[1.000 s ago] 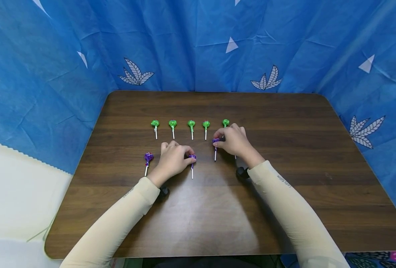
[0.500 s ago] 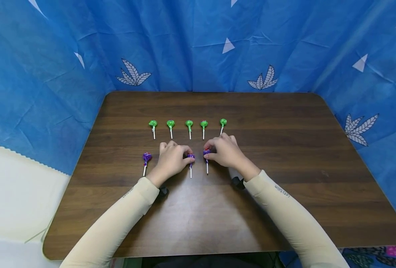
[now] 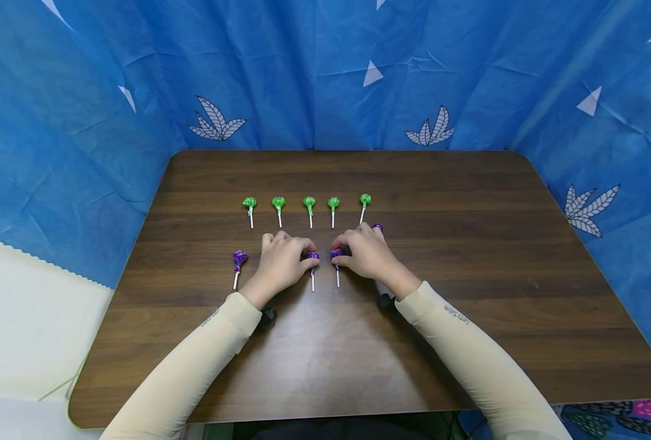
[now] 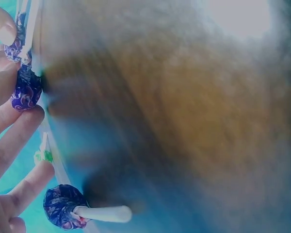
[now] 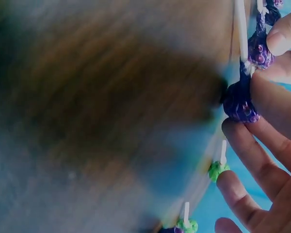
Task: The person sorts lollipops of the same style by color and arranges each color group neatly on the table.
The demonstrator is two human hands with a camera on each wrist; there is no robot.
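Observation:
My left hand [image 3: 282, 264] pinches a purple-wrapped lollipop [image 3: 313, 282] by its head, the white stick pointing toward me. Just to the right, my right hand [image 3: 368, 252] pinches another purple lollipop [image 3: 337, 278] the same way, and the two sticks lie nearly parallel with a small gap. In the right wrist view, thumb and fingertips meet the wrapped head of the right lollipop [image 5: 241, 104]. The left wrist view has the left lollipop [image 4: 26, 90] between thumb and fingers. A purple lollipop [image 3: 239, 259] lies left of my left hand. Another purple head [image 3: 378, 227] peeks out behind my right hand.
Beyond my hands, several green lollipops form a row, from the leftmost green lollipop [image 3: 250, 203] to the slightly tilted rightmost green lollipop [image 3: 365, 200]. All lie on a brown wooden table [image 3: 468, 244]. A blue curtain [image 3: 325, 73] hangs behind its far edge.
My right hand has moved left and toward me with its purple lollipop, closing on the left one. The left hand has stayed in place. A purple head has come into view behind my right hand.

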